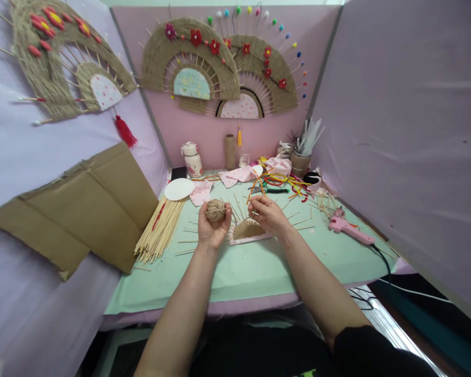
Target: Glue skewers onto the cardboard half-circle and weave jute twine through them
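Observation:
My left hand (213,226) is raised above the green table, fingers closed round a ball of jute twine (215,209). My right hand (267,213) hovers just right of it, fingertips pinched on something thin, apparently the twine's end, over a small half-round fan piece (246,231) with wooden sticks radiating from it. That fan piece lies flat on the table between my two hands.
A bundle of bamboo skewers (160,229) lies left, by a white paper disc (179,189). A pink glue gun (347,226) rests right. Coloured wires (279,182), pink cloth scraps, a bottle (192,158) and a tool cup (300,159) crowd the back. Cardboard (82,207) leans left.

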Demonstrator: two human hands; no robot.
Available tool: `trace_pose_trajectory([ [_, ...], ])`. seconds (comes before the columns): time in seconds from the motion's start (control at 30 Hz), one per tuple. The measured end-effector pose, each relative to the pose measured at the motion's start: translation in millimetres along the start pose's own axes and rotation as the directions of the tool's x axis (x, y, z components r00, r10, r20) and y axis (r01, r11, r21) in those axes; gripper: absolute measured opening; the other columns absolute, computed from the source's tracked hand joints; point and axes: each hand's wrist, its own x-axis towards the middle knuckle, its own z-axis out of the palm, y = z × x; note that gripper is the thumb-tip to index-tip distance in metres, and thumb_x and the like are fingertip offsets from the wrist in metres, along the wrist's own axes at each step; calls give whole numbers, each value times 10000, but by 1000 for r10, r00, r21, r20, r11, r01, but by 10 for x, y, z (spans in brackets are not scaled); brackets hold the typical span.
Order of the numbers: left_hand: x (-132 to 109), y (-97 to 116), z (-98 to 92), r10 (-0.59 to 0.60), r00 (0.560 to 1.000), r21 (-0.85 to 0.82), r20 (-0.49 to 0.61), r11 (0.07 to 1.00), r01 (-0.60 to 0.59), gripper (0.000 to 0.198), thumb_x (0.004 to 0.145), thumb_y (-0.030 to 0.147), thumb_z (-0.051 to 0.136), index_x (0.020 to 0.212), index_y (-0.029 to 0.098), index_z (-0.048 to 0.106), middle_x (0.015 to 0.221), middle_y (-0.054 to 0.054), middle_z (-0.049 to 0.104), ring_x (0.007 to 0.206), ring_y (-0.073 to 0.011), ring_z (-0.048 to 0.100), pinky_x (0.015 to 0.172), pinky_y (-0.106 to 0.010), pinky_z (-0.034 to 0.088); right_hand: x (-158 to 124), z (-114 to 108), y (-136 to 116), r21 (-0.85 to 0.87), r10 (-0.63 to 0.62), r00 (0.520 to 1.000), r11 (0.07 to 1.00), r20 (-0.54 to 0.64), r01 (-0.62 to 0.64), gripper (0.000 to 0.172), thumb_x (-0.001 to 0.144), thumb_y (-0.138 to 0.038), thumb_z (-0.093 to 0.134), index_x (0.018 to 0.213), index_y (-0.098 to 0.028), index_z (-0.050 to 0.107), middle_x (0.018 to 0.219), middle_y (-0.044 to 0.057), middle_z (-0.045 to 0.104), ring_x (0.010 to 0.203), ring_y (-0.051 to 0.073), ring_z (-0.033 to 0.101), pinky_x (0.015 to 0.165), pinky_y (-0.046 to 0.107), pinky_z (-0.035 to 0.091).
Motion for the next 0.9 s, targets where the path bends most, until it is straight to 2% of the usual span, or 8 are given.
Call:
trace_pose_trajectory([
  [0.37,-168,137,10,104,994,-15,25,995,-103,349,897,436,469,928,107,580,876,-96,604,770,-120,631,626,-186,570,-298,50,54,-156,41,998,987,-48,-48,334,612,-426,819,807,-204,665,706,-11,651,678,100,576,686,249,449],
  [0.43,-284,177,-46,122,992,105,-29,987,-118,312,871,412,519,921,110,582,871,-97,614,763,-126,631,618,-190,563,-445,22,65,-233,53,998,971,-38,-60,320,640,-433,797,807,-197,661,696,-5,656,656,101,570,658,245,439],
  [0.5,-425,200,-141,178,980,352,-84,926,-137,269,811,374,611,896,120,590,864,-93,630,760,-141,633,620,-204,552,-606,-12,72,-295,83,996,951,-31,-89,304,666,-425,778,815,-190,657,693,-1,661,627,97,555,630,241,429],
  [0.57,-577,203,-259,252,966,661,-57,735,-153,278,735,347,702,893,143,599,862,-76,641,759,-157,627,628,-224,536,-758,-52,72,-327,105,993,938,-48,-115,301,683,-422,765,831,-184,655,693,1,661,606,95,541,605,237,423],
  [0.67,-775,172,-440,322,941,971,105,171,-167,356,650,309,784,945,189,626,858,-43,632,796,-182,600,712,-268,508,-933,-114,72,-362,112,990,922,-80,-134,306,702,-426,749,864,-183,657,699,5,665,587,93,531,574,231,415],
  [0.77,-884,93,-588,299,890,898,345,-383,-219,421,657,252,767,1057,218,641,1020,-72,612,986,-250,551,907,-378,448,-1028,-156,89,-376,86,988,918,-128,-129,311,706,-425,745,889,-189,661,737,18,681,614,104,556,585,236,437],
  [0.83,-912,23,-660,250,863,771,438,-598,-218,444,713,231,708,1148,230,617,1133,-101,570,1087,-288,499,964,-446,403,-1057,-170,103,-348,63,981,929,-181,-124,315,696,-423,753,895,-197,660,788,30,693,672,120,588,611,242,463],
  [0.9,-926,-43,-705,253,833,658,492,-734,-166,466,758,242,669,1216,233,583,1231,-134,519,1159,-320,454,979,-498,374,-1070,-175,113,-301,45,972,946,-231,-116,322,683,-419,765,897,-204,657,823,34,698,728,129,608,637,244,483],
])
